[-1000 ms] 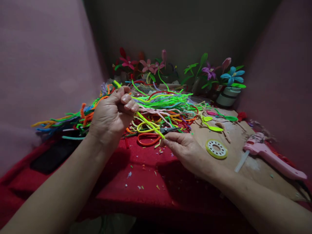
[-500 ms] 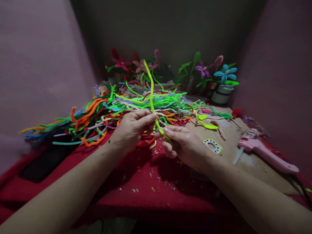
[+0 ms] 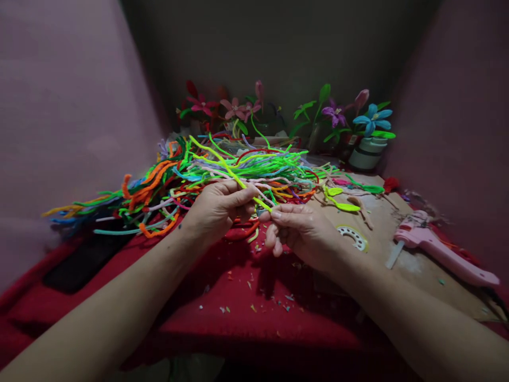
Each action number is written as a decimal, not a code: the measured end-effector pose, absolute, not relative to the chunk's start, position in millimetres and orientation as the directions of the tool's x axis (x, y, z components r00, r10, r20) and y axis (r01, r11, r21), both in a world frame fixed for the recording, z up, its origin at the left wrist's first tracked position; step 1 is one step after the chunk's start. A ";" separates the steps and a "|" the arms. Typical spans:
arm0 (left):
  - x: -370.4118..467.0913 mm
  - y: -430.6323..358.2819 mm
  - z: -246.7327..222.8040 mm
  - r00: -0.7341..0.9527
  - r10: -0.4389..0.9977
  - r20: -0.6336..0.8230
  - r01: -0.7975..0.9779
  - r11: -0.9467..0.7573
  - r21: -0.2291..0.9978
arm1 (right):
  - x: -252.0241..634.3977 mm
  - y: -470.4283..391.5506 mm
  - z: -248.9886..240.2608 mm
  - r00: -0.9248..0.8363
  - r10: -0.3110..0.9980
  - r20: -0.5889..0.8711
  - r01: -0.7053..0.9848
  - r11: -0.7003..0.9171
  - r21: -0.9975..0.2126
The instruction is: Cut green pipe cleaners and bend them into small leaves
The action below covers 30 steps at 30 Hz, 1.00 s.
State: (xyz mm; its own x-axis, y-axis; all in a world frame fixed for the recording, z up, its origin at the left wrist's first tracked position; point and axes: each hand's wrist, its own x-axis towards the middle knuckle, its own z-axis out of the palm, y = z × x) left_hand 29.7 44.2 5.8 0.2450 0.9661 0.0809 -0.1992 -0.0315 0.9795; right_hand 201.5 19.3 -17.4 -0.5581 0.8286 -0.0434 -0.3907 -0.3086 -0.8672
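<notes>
Both hands pinch one yellow-green pipe cleaner (image 3: 230, 172). The left hand (image 3: 217, 209) grips mid-length; the right hand (image 3: 298, 231) nips its near end, the rest slanting up-left.

Both forearms are bare, with no sleeves in view. The left hand (image 3: 217, 209) and right hand (image 3: 302, 231) wear no gloves or rings.

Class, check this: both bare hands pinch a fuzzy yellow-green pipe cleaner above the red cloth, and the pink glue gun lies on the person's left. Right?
Not quite. The head view shows the pink glue gun on the person's right, on brown card. The left hand and right hand do pinch the fuzzy yellow-green pipe cleaner above the red cloth.
</notes>
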 end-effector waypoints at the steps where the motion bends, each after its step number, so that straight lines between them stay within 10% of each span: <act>1: 30.2 43.9 5.4 0.244 0.966 0.083 -0.197 -0.035 0.980 | 201.4 19.6 -17.3 -0.564 0.825 -0.043 -0.397 -0.316 -0.862; 19: 35.3 40.6 10.4 -0.027 0.981 0.194 -0.253 -0.195 0.948 | 203.2 18.3 -14.2 -0.470 0.882 -0.041 -0.332 -0.219 -0.918; 30: 38.0 37.0 14.6 -0.019 0.993 0.118 -0.354 -0.117 0.928 | 203.8 27.5 -14.8 -0.303 0.948 0.094 -0.595 -0.112 -0.796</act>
State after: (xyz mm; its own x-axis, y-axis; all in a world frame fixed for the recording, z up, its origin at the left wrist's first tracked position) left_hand 38.0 37.0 14.6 -0.0186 0.9928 0.1180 -0.3541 -0.1169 0.9279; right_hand 203.8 27.5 -14.8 -0.3034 0.9482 0.0936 -0.5949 -0.1118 -0.7960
